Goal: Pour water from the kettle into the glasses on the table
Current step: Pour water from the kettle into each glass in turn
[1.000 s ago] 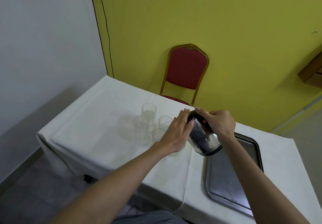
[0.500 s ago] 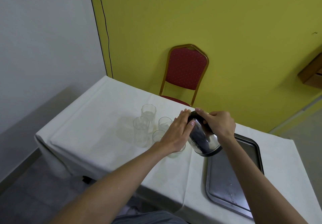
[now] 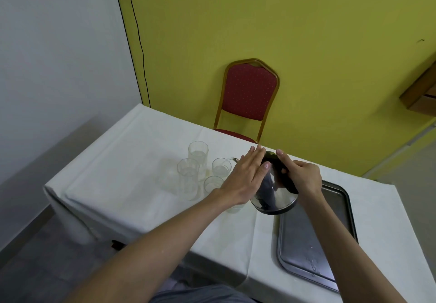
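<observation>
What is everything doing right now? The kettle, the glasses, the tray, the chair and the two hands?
kettle: tilted, spout over a glass, lifted off the table
right hand: gripping the kettle's handle
left hand: flat against the kettle's side
back glass: upright, some water inside
glass under the spout: upright, being filled
tall front glass: upright, fill unclear
tray: flat on the table, a few drops
chair: upright, nobody in it
</observation>
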`<state>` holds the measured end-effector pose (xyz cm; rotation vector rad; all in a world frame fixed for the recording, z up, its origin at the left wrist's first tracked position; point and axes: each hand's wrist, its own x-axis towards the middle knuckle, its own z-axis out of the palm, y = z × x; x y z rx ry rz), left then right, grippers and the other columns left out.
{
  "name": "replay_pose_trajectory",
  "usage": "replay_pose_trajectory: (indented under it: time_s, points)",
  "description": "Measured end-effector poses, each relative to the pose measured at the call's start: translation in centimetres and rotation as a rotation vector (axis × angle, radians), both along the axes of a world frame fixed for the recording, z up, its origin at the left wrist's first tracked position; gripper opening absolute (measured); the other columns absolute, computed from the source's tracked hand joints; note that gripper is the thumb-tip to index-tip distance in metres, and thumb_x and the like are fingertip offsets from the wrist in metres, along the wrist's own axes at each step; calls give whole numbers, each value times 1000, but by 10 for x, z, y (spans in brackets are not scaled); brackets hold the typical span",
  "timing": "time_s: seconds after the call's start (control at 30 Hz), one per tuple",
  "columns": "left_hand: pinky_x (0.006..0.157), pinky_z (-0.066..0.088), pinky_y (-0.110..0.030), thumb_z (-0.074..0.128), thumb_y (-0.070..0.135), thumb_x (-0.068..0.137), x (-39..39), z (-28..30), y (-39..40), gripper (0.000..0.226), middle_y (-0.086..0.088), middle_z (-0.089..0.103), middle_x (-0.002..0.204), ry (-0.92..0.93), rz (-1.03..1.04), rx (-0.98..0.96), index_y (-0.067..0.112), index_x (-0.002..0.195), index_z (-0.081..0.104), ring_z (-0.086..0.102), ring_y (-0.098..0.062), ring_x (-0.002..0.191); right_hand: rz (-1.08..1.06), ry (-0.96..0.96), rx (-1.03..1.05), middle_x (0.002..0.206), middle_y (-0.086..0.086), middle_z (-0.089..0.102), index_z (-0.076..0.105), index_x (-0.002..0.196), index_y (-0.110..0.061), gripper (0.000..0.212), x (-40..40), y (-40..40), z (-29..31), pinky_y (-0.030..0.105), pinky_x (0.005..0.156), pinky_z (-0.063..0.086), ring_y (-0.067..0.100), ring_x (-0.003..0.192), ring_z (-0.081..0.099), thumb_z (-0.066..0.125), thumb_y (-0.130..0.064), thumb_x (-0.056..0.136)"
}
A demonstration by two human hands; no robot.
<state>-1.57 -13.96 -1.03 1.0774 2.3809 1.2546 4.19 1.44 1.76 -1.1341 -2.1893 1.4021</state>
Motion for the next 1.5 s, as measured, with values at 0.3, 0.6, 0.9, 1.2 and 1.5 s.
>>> replay_pose_trajectory:
  time_s: [0.3,0.6,0.9,1.2,1.5]
  points:
    - [120,-6,-30,21,43,104,8,13,12,58,3,7,164,135,-26,19,15,155,14,-7,-6,149,39,243,-348,37,-4,44,55,36,-19,56,17,11,0,18,41,43,12,31,48,89,-54,62]
    - [118,-8,-25,17,48,103,22,2,17,61,7,-1,164,30,-55,-26,20,155,3,-12,1,146,54,34,-36,45,3,55,63,43,-17,63,24,26,7,35,59,39,25,50,51,77,-76,60]
    - [121,1,-33,14,54,101,32,-13,23,62,10,-8,163,-134,-33,-28,27,154,-4,-15,5,143,62,-140,237,28,-12,48,63,47,-17,66,23,19,19,29,49,32,11,41,49,67,-78,71]
    - [121,1,-31,16,51,102,36,-12,21,61,9,-5,163,-163,-18,3,26,154,-3,-10,1,146,136,-161,346,35,-7,56,66,48,-14,68,19,24,22,29,51,36,19,49,58,68,-78,70]
    - [122,4,-34,15,54,101,40,-10,23,62,10,-6,163,-168,-10,41,29,154,-3,-12,6,142,186,-172,474,59,11,73,73,60,-7,71,19,28,29,33,59,45,30,63,68,66,-76,74]
